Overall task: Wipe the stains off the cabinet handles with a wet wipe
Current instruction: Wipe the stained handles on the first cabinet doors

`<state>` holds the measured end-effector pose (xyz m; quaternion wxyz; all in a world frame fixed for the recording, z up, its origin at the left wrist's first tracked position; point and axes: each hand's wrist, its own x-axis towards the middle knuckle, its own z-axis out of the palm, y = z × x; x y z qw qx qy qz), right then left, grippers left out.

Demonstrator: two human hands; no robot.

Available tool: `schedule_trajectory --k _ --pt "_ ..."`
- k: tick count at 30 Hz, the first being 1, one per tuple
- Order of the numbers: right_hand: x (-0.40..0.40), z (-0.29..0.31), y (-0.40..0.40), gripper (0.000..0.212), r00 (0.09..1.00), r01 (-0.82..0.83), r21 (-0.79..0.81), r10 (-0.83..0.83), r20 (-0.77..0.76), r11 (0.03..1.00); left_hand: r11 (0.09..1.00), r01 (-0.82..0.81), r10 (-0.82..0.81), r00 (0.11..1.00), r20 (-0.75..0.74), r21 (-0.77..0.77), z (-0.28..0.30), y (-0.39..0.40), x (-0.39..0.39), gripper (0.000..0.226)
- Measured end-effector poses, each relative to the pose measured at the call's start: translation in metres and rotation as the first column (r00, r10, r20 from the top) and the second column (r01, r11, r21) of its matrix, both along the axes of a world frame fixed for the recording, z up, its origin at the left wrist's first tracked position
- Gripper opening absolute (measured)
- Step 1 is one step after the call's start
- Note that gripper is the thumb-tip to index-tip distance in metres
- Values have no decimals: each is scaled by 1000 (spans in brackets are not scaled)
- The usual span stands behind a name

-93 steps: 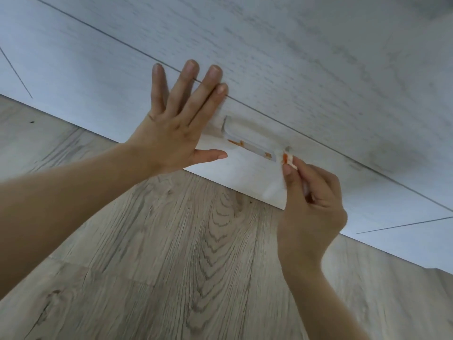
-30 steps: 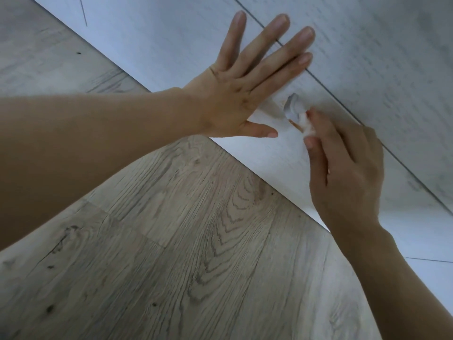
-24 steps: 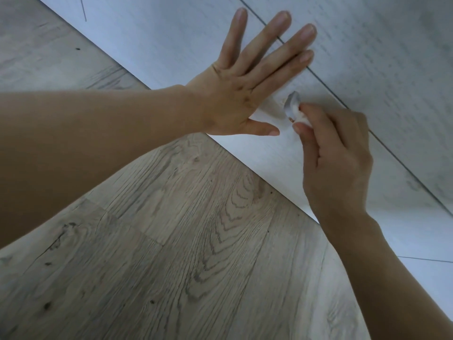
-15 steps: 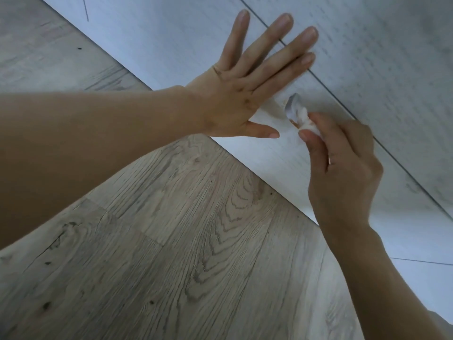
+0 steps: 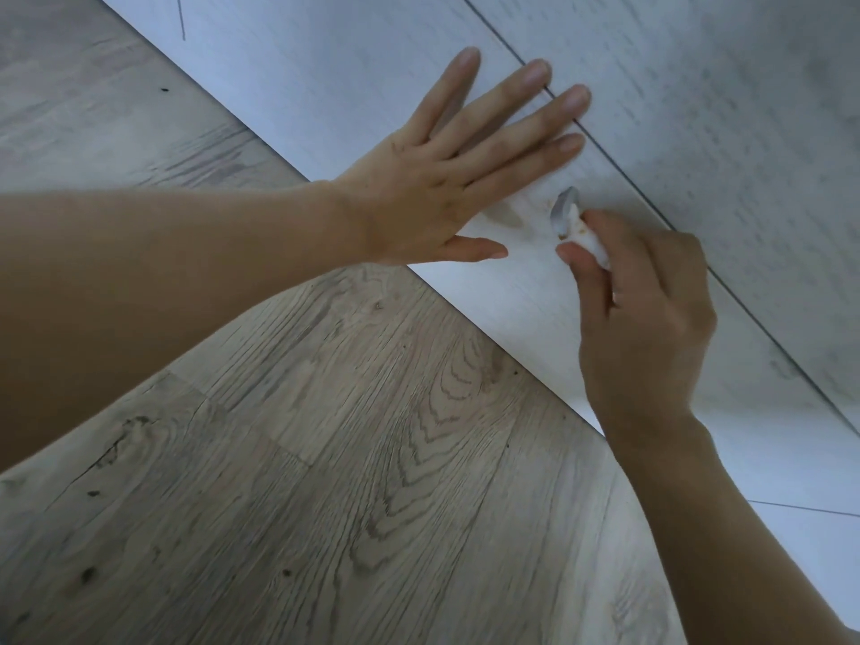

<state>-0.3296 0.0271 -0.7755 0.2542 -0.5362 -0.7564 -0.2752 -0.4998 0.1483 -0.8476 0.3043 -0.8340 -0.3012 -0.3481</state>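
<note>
- Cabinet handle [image 5: 564,210] sat right of the frame's centre on the pale cabinet front [image 5: 353,86] (only its end showed).
- Right hand [image 5: 642,328] pinched a wet wipe [image 5: 590,238] between curled fingers [image 5: 584,265], touching the handle.
- Left hand [image 5: 437,188] lay flat on the cabinet, fingers straight and spread.
- Wooden floor [image 5: 325,481] filled the lower frame.

The cabinet [image 5: 698,132] is pale whitewashed grey with faint grain; beside it, the floor [image 5: 325,458] shows grey-brown oak grain. White wipe [image 5: 588,237], brownish specks; handle [image 5: 562,210] grey.
</note>
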Motion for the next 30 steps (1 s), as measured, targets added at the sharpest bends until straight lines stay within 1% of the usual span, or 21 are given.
schedule_trajectory --k 2,6,8,10,13,17,19,22,26,28,30 --pt "1 -3 1 24 1000 7 33 -7 -2 999 1000 -21 21 1000 2 3 -3 -1 3 89" --pt "17 -3 -9 24 995 -26 -27 28 95 999 1000 19 -19 999 31 2 -6 6 4 88" --pt "15 -2 -4 24 993 -48 -18 50 108 999 999 11 -13 999 39 34 -8 9 7 90" --pt "7 -2 0 24 997 -38 12 37 67 999 999 1 -5 997 77 51 -10 10 14 90" --pt "4 -2 -4 19 999 -6 5 6 -31 1000 1000 -3 0 992 124 29 -14 8 21 88" --pt "0 -4 -6 15 994 30 22 -28 -108 999 1000 5 -6 993 120 5 -17 8 15 88" --pt "-6 -7 -5 15 989 53 34 -47 -140 998 1000 2 -5 993 121 22 -17 9 17 88" --pt "-4 -8 -8 16 988 54 36 -48 -150 998 999 12 -18 987 161 36 -18 9 23 90" --pt "-11 -7 1 20 994 23 49 -17 -106 999 999 32 -39 982 183 38 -18 11 24 91" --pt "-15 -8 5 21 993 23 59 -16 -116 998 999 16 -22 981 195 34 -19 11 26 89" --pt "-15 -9 2 19 989 42 57 -33 -142 998 999 34 -37 979 203 19 -20 11 25 88"
